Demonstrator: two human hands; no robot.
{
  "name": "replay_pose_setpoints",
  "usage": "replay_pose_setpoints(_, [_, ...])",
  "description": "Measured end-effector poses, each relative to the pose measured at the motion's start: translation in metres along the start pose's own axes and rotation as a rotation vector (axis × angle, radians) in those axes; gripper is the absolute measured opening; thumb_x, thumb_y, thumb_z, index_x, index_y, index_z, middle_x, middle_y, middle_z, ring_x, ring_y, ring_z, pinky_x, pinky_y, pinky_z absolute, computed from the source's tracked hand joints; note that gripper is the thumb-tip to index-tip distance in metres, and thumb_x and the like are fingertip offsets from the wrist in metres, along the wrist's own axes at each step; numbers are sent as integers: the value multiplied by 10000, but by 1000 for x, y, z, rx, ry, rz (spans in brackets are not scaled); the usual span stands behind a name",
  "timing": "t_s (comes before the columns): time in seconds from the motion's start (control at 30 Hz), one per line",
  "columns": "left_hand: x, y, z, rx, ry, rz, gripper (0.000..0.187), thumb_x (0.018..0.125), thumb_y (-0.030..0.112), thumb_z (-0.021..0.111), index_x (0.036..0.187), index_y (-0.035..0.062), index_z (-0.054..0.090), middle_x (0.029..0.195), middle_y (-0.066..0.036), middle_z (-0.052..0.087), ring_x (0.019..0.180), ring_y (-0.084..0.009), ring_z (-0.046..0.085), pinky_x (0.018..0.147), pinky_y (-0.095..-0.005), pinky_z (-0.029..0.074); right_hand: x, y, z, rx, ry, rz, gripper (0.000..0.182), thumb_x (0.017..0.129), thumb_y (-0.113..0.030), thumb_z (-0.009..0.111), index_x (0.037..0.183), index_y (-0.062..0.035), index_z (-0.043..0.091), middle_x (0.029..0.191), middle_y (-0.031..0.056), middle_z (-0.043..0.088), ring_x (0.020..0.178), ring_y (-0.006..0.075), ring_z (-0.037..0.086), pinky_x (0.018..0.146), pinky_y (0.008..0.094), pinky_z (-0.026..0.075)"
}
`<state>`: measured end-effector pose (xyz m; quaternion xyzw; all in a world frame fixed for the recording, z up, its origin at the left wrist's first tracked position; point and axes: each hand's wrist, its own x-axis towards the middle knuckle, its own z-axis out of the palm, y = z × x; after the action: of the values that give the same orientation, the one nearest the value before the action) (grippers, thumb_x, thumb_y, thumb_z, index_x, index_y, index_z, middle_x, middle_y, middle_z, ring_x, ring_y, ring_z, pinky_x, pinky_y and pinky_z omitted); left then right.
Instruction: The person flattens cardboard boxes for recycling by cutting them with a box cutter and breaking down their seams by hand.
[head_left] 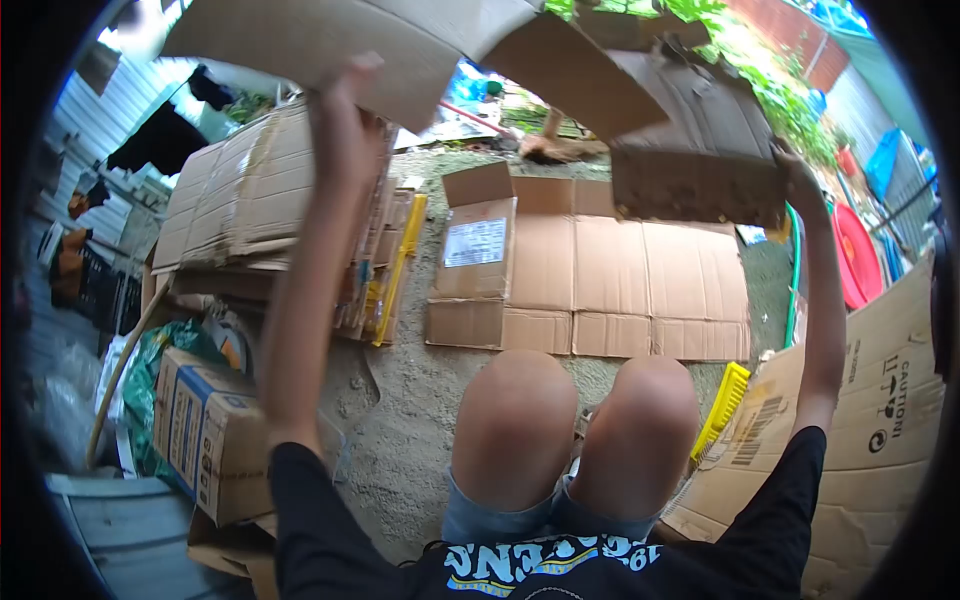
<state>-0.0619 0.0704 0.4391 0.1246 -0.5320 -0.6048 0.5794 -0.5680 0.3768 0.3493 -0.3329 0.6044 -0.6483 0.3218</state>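
Holds a wide, creased brown cardboard sheet (290,45) above a flattened brown rectangular cardboard box (612,275), gripping opposite ends with fingers of left hand (340,125) and right hand (790,168); could tear at bent folds if pulled unevenly.

I've got 1 flattened brown cardboard box (610,270) on rough grey concrete flr (405,400), plus brown cardboard stack (235,195), my L.
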Motion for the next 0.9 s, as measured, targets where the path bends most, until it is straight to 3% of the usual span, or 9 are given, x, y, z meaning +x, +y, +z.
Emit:
replay_pose_setpoints(0.13, [-104, -116, 19, 16, 74, -294, 373, 757, 123, 605, 1091, 8, 483, 991, -69, 526, 905, -164, 532, 781, -279, 458, -69, 55, -69, -206, 271, 181, 318, 890, -154, 471, 1193, -64, 435, 1081, 31, 538, 1011, 111, 494, 892, 238, 362])
replay_pose_setpoints(0.2, [-151, -185, 0, 132, 87, -320, 333, 771, 145, 594, 1066, 13, 513, 975, -70, 539, 888, -167, 536, 782, -275, 452, -97, 90, -76, -295, 333, 204, 239, 876, -127, 489, 1113, -98, 474, 824, -55, 489, 765, 45, 446, 691, 188, 348])
replay_pose_setpoints(0.33, [-250, -293, -44, 364, 6, -506, 239, 830, 217, 529, 936, 19, 613, 941, -59, 575, 862, -132, 528, 763, -257, 418, -126, 207, -111, -214, 474, 276, 191, 881, -107, 486, 1067, -153, 476, 718, -93, 419, 586, 23, 377, 486, 174, 300])
replay_pose_setpoints(0.43, [-299, -311, -45, 410, 57, -695, 252, 850, 238, 512, 924, 22, 620, 951, -55, 581, 875, -123, 522, 761, -267, 412, -141, 286, -137, -378, 381, 308, 124, 860, -84, 500, 978, -113, 522, 701, -57, 421, 566, 56, 361, 483, 219, 310])
replay_pose_setpoints(0.53, [-342, -318, -59, 326, 161, -817, 269, 868, 226, 502, 1007, 4, 562, 1014, -66, 565, 917, -148, 528, 793, -303, 421, -154, 318, -139, -531, 527, 424, 161, 848, -84, 515, 1008, -79, 531, 732, -25, 492, 586, 84, 414, 507, 240, 351])
replay_pose_setpoints(0.63, [-363, -290, -67, 115, 217, -955, 323, 860, 195, 520, 1107, -10, 484, 1085, -99, 534, 964, -199, 540, 856, -345, 420, -157, 348, -164, -658, 647, 417, 243, 832, -109, 541, 1063, -35, 523, 839, 52, 587, 690, 127, 524, 593, 263, 428])
replay_pose_setpoints(0.7, [-376, -266, -83, -17, 228, -1031, 367, 842, 179, 548, 1144, -6, 452, 1110, -120, 518, 978, -228, 547, 889, -361, 411, -157, 357, -177, -1006, 642, 402, 397, 803, -179, 581, 1152, -21, 477, 964, 142, 612, 833, 224, 591, 723, 309, 470])
replay_pose_setpoints(0.77, [-384, -243, -120, -138, 215, -1233, 449, 851, 188, 524, 1237, 33, 352, 1177, -139, 458, 1042, -278, 520, 930, -431, 389, -152, 332, -142, -1128, 637, 485, 488, 771, -229, 615, 1181, -21, 453, 1013, 173, 591, 905, 265, 576, 784, 339, 454])
replay_pose_setpoints(0.9, [-359, -213, -182, 79, 652, -1023, 493, 868, 278, 470, 1299, 98, 312, 1272, -141, 391, 1175, -289, 419, 984, -453, 310, -149, 313, -89, -1241, 609, 506, 751, 661, -358, 707, 1252, -23, 385, 1159, 225, 509, 1065, 335, 502, 905, 383, 396])
